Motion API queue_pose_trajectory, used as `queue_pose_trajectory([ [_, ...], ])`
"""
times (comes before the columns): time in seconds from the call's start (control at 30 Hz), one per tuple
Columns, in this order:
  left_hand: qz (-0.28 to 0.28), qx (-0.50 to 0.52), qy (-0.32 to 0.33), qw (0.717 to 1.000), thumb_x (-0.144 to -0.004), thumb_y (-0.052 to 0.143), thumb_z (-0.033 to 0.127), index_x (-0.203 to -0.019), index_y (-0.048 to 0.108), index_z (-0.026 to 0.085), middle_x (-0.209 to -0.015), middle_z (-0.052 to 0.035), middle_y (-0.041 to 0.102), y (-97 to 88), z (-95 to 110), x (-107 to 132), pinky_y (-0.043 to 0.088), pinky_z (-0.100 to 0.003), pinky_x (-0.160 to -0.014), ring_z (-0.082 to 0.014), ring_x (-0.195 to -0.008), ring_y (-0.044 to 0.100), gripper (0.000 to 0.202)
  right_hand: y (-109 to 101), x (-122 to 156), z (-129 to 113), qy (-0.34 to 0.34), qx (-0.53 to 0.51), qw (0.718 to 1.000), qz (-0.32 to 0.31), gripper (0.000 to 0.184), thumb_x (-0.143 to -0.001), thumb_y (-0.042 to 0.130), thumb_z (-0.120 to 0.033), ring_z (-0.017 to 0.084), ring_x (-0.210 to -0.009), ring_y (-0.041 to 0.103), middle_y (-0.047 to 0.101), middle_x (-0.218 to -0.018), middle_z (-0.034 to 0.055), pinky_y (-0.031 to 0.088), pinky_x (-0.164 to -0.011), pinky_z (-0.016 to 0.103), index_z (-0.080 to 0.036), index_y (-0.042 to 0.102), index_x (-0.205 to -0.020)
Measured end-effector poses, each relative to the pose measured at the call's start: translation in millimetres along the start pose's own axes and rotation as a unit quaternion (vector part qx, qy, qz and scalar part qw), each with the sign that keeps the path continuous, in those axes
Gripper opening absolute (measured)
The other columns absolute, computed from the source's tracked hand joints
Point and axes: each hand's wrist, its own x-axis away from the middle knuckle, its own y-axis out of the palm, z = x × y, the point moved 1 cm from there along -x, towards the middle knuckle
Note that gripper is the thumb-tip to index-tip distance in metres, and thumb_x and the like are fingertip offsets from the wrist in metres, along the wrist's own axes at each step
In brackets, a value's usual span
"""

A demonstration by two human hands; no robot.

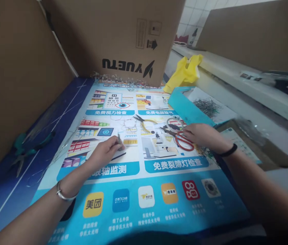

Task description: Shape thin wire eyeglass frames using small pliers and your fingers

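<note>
My left hand [107, 149] is closed in a pinch on a thin silvery metal piece [119, 137] that sticks up from the fingertips; its exact kind is too small to tell. Farther right, my right hand [202, 136] has its fingers curled at the red handles of the scissors [185, 141], whose blades point away to the left. Some of those fingers are hidden or slightly blurred. Between the hands and a little beyond lie pliers with yellow handles [147, 121]. A round coil [175, 123] sits just behind the scissors. Both hands are over a printed poster sheet [141, 180].
Large cardboard boxes [113, 37] wall off the back and left. Green-handled pliers [29, 149] lie at left. On the right are a blue box [192, 109] with a heap of thin metal pieces [206, 107], a yellow plastic bag [185, 73] and an open brown carton [274, 153].
</note>
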Motion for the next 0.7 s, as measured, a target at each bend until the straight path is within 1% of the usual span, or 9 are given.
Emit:
queue_pose_trajectory([
  [0.07, 0.000, -0.005, -0.003, 1.000, -0.087, 0.041, 0.030, -0.086, 0.057, 0.021, -0.089, -0.0018, 0.067, 0.3, 0, 0, 0.043, -0.032, -0.081, -0.0164, -0.085, 0.060, 0.018, 23, 9, 4, -0.022, -0.027, 0.999, 0.019, 0.035, -0.087, 0.038, -0.031, 0.021, -0.093, 0.058, 0.064, -0.105, 0.0106, 0.039, -0.075, 0.029, -0.018, 0.059, -0.112],
  [0.1, 0.002, -0.008, -0.005, 1.000, -0.086, 0.042, 0.030, -0.085, 0.057, 0.021, -0.089, -0.0016, 0.067, 0.6, 0, 0, 0.043, -0.031, -0.080, -0.0162, -0.085, 0.060, 0.018, 32, 12, 5, -0.031, -0.025, 0.999, 0.032, 0.037, -0.086, 0.040, -0.029, 0.022, -0.095, 0.057, 0.063, -0.107, 0.0115, 0.040, -0.077, 0.030, -0.017, 0.056, -0.118],
  [0.17, 0.005, -0.012, -0.007, 1.000, -0.086, 0.042, 0.030, -0.085, 0.057, 0.021, -0.088, -0.0012, 0.067, 1.3, 1, 0, 0.043, -0.030, -0.079, -0.0156, -0.083, 0.060, 0.018, 47, 15, 3, -0.032, -0.009, 0.997, 0.067, 0.041, -0.086, 0.040, -0.025, 0.023, -0.097, 0.056, 0.062, -0.107, 0.0136, 0.039, -0.081, 0.032, -0.014, 0.051, -0.124],
  [0.23, 0.007, -0.013, -0.006, 1.000, -0.086, 0.041, 0.030, -0.085, 0.056, 0.022, -0.088, -0.0006, 0.067, 2.1, 1, 1, 0.043, -0.029, -0.077, -0.0151, -0.082, 0.060, 0.017, 53, 14, -1, -0.033, 0.013, 0.994, 0.099, 0.041, -0.085, 0.042, -0.025, 0.025, -0.092, 0.057, 0.064, -0.102, 0.0129, 0.040, -0.080, 0.033, -0.015, 0.051, -0.124],
  [0.3, 0.014, -0.013, 0.000, 1.000, -0.086, 0.041, 0.029, -0.084, 0.056, 0.022, -0.086, -0.0007, 0.067, 2.9, 2, 1, 0.044, -0.029, -0.076, -0.0147, -0.081, 0.060, 0.017, 54, 12, -4, -0.029, 0.029, 0.993, 0.109, 0.040, -0.085, 0.043, -0.025, 0.025, -0.089, 0.057, 0.064, -0.098, 0.0128, 0.040, -0.078, 0.034, -0.016, 0.051, -0.123],
  [0.37, 0.021, -0.017, 0.002, 1.000, -0.086, 0.041, 0.028, -0.083, 0.056, 0.022, -0.084, -0.0006, 0.067, 3.3, 4, 2, 0.043, -0.028, -0.075, -0.0140, -0.079, 0.060, 0.017, 53, 8, -5, -0.024, 0.030, 0.994, 0.100, 0.040, -0.084, 0.044, -0.024, 0.026, -0.090, 0.057, 0.064, -0.098, 0.0135, 0.041, -0.076, 0.034, -0.016, 0.052, -0.122],
  [0.5, 0.022, -0.020, 0.005, 1.000, -0.086, 0.040, 0.025, -0.084, 0.056, 0.021, -0.083, 0.0004, 0.067, 3.1, 8, 2, 0.043, -0.028, -0.073, -0.0137, -0.078, 0.059, 0.016, 48, 2, -5, -0.032, 0.009, 0.996, 0.087, 0.037, -0.081, 0.047, -0.027, 0.025, -0.093, 0.056, 0.063, -0.101, 0.0130, 0.040, -0.079, 0.034, -0.015, 0.055, -0.115],
  [0.63, 0.017, -0.017, 0.008, 1.000, -0.086, 0.041, 0.025, -0.084, 0.055, 0.021, -0.083, 0.0003, 0.067, 2.6, 8, 2, 0.042, -0.028, -0.072, -0.0137, -0.077, 0.059, 0.016, 42, 0, -9, -0.063, 0.030, 0.990, 0.120, 0.030, -0.084, 0.044, -0.029, 0.026, -0.095, 0.053, 0.062, -0.098, 0.0134, 0.038, -0.084, 0.037, -0.015, 0.060, -0.106],
  [0.7, 0.013, -0.018, 0.003, 1.000, -0.086, 0.041, 0.026, -0.083, 0.055, 0.021, -0.084, 0.0007, 0.067, 2.6, 7, 2, 0.042, -0.028, -0.073, -0.0138, -0.078, 0.059, 0.016, 41, 0, -11, -0.088, 0.029, 0.988, 0.121, 0.028, -0.086, 0.042, -0.028, 0.025, -0.095, 0.053, 0.062, -0.097, 0.0127, 0.037, -0.086, 0.036, -0.016, 0.061, -0.103],
])
